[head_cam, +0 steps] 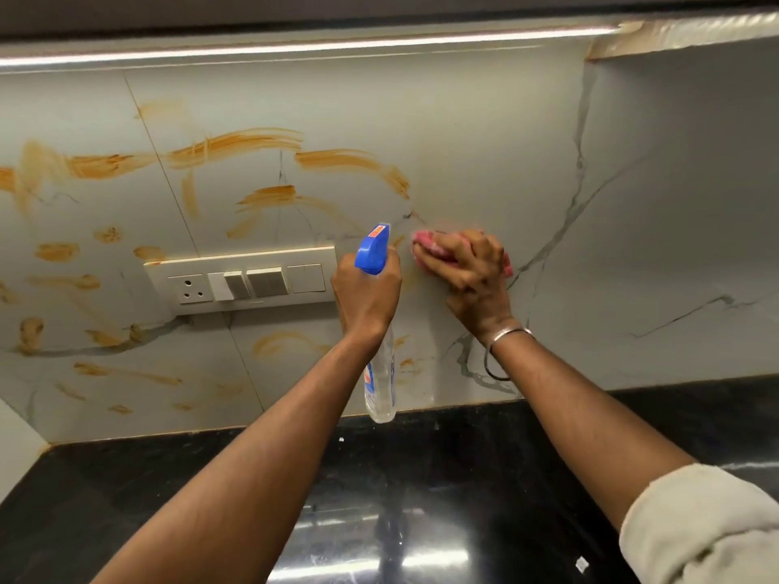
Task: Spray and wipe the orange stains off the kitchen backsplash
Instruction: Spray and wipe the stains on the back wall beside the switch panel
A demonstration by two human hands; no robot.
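Observation:
Orange stains (236,147) smear the left and middle of the pale marble backsplash (484,132); its right part shows only grey veins. My left hand (366,288) grips the neck of a clear spray bottle (381,373) with a blue trigger head (373,250), nozzle toward the wall. Just right of it, my right hand (472,271) presses a crumpled pink cloth (425,242) against the backsplash, fingers curled over it. The cloth looks blurred and mostly hidden under the hand.
A cream switch and socket panel (244,280) sits on the wall left of the bottle. A black polished countertop (421,499) runs below. A lit strip (295,46) glows under the upper cabinet. A side wall (695,204) closes the corner at right.

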